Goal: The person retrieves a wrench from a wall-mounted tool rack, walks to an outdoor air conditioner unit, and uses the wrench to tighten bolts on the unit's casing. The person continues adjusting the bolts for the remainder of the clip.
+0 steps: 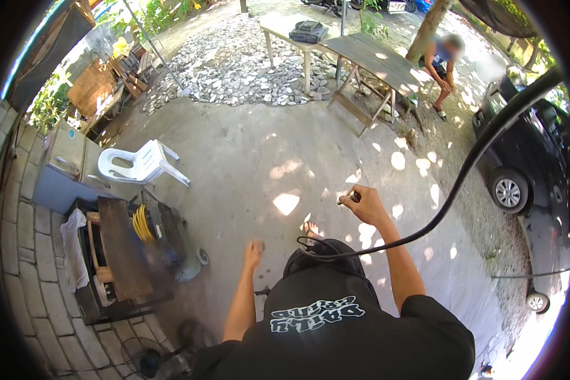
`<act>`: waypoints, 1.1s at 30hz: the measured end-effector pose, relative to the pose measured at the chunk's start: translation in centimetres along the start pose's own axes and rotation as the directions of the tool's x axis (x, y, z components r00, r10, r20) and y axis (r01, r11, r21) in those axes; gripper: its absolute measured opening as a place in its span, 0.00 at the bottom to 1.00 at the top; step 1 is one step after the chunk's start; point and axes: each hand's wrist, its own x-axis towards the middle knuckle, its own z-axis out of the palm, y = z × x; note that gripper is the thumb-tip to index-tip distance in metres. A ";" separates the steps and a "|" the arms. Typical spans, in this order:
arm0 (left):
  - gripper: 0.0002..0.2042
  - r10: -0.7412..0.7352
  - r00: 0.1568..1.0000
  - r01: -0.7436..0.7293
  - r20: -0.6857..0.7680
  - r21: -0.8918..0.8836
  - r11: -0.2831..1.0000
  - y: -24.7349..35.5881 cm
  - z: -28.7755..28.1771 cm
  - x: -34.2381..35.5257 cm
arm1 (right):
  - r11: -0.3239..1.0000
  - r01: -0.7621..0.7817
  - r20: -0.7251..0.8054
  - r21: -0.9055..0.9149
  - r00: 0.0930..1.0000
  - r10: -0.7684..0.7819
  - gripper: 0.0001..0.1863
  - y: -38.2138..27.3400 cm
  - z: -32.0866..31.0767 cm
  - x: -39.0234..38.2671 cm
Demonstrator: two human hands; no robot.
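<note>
A white plastic armchair (148, 159) is resting on concrete (247, 152). Beyond, loose stones (228, 71) are lying thickly, a black case (308, 31) is sitting on a cream table (278, 27), a person (437, 60) is sitting by a tree trunk (428, 30), and a black car (546, 231) is standing.

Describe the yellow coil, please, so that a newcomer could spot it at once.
Find the white chair on the picture's left, then the brown board below it. The coil sits just right of the board's upper part. Its bright yellow strands set it apart from the brown and dark things around it.
</note>
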 end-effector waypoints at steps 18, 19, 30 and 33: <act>0.18 -0.780 0.621 0.578 -0.078 -0.626 0.523 5.2 -6.7 39.6 | 0.858 -0.493 0.101 -0.141 0.855 0.508 0.28 22.9 17.4 61.6; 0.17 -0.750 0.656 0.550 -0.083 -0.627 0.551 7.9 -7.1 45.8 | 0.862 -0.445 0.033 -0.244 0.884 0.466 0.28 23.6 18.7 63.2; 0.15 -0.024 0.993 -0.001 -0.118 -0.206 0.979 50.5 -11.0 105.7 | 0.716 -0.683 -0.136 -0.143 0.730 0.670 0.29 28.0 18.0 91.0; 0.16 -0.044 0.991 0.014 -0.126 -0.226 0.974 54.4 -8.7 115.1 | 0.806 -0.588 -0.116 -0.071 0.807 0.579 0.30 30.5 17.0 103.2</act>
